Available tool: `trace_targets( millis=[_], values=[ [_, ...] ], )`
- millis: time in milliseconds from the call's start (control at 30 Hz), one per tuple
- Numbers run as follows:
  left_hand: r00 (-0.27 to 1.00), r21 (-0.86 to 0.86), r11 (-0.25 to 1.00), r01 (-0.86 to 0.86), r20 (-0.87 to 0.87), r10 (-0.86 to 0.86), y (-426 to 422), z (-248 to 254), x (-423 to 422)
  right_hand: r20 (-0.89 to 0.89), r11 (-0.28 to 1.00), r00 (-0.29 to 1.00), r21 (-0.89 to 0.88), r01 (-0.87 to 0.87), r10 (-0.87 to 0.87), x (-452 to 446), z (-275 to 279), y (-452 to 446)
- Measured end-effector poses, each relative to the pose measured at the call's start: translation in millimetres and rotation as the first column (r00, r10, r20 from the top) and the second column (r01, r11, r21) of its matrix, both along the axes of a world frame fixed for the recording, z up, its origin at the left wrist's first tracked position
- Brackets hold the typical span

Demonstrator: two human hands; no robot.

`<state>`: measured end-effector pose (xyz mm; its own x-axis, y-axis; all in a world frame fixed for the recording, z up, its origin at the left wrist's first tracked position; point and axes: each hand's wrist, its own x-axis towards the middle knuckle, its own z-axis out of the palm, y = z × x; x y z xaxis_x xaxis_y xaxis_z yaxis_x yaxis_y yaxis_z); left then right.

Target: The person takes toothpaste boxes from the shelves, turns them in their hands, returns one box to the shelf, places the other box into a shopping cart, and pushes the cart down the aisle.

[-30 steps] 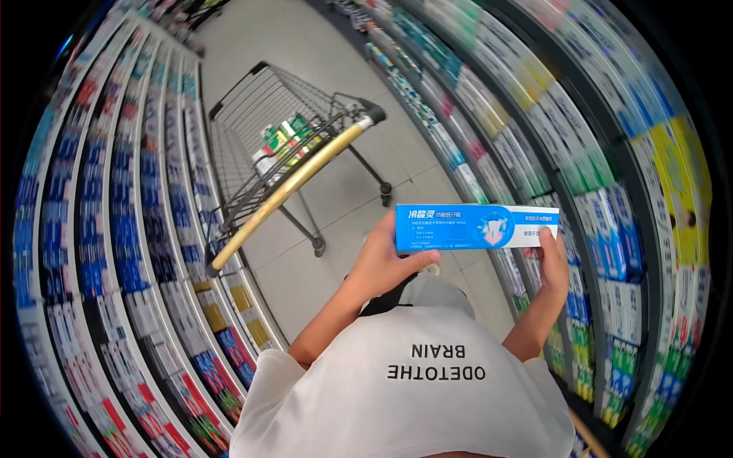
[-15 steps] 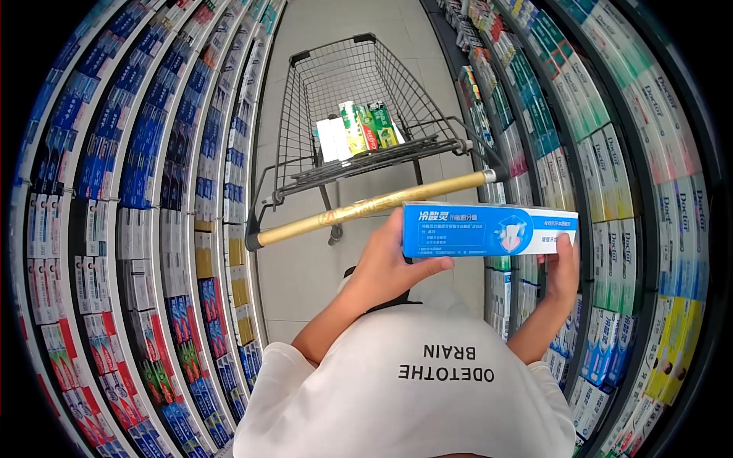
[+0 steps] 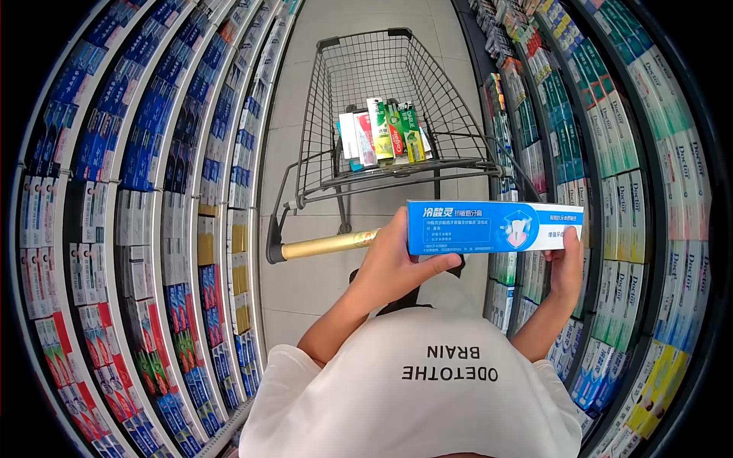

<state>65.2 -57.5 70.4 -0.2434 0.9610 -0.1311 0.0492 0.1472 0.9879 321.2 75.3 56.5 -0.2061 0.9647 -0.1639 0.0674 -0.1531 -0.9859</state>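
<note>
1. The left hand (image 3: 391, 267) grasps one end of the box (image 3: 473, 227). Its thumb reaches along just below the printed face, pointing toward the right hand; its other fingers are largely hidden behind the box, so their exact grip cannot be told.
2. The right hand (image 3: 566, 269) grasps the other end, the thumb's tip against the white part of the face and fingertips bent in below the lower edge.
3. The box lies lengthwise between the two sets of fingers, its blue and white face turned to the wearer. A tooth picture sits on it, nearer the right fingers than the left.
4. Just beyond the left fingers, the yellow handle (image 3: 328, 245) runs out to the left; the left hand and the box hide the rest of it.
5. Farther ahead of the fingers stands the wire cart (image 3: 469, 172). Several cartons (image 3: 395, 133), white, green, yellow and red, lean together inside it, well apart from both hands.
6. Well to the left of the left fingers are the left shelves (image 3: 114, 200), packed with mostly blue, white and red packs.
7. To the right of the right fingers are the right shelves (image 3: 647, 221), with green, white, blue and yellow packs.
8. Nearer the wearer than the fingers is the white shirt (image 3: 427, 404) with black lettering.
</note>
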Motion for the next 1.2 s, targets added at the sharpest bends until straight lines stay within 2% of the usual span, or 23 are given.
trace_targets(
  millis=[233, 367, 533, 633, 767, 1033, 1200],
  values=[
    [0.999, 0.058, 0.997, -0.051, 0.014, 0.050, 11.9, -4.3, 2.2, 0.039, 0.999, 0.998, -0.015, -0.047, 0.048, -5.1, 4.5, 18.0],
    [0.997, 0.017, 0.997, -0.073, -0.004, 0.073, 15.8, -2.2, -0.2, 0.028, 0.991, 0.991, -0.025, -0.129, 0.130, -4.3, -0.3, 29.6],
    [0.997, -0.014, 0.998, -0.064, -0.054, 0.063, 17.1, -3.3, -3.1, 0.027, 0.994, 0.994, 0.015, -0.105, 0.105, -12.3, 5.4, 30.4],
    [0.996, 0.009, 0.996, -0.088, 0.010, 0.088, 15.3, -6.3, -4.5, 0.017, 0.989, 0.989, 0.013, -0.145, 0.145, -11.4, 0.8, 29.1],
    [0.998, -0.006, 0.998, -0.066, 0.005, 0.066, 14.9, -9.2, -7.7, 0.058, 0.984, 0.983, 0.031, -0.175, 0.173, -7.2, -7.2, 24.9],
    [1.000, -0.019, 1.000, -0.011, -0.001, 0.011, 14.8, -10.2, -8.4, 0.051, 0.989, 0.988, 0.015, -0.144, 0.143, -3.9, -9.1, 13.0],
    [0.998, -0.009, 1.000, 0.008, 0.058, -0.007, 16.9, -14.9, -3.2, 0.043, 0.993, 0.993, 0.011, -0.114, 0.114, 2.6, -7.8, 7.8]
  ],
)
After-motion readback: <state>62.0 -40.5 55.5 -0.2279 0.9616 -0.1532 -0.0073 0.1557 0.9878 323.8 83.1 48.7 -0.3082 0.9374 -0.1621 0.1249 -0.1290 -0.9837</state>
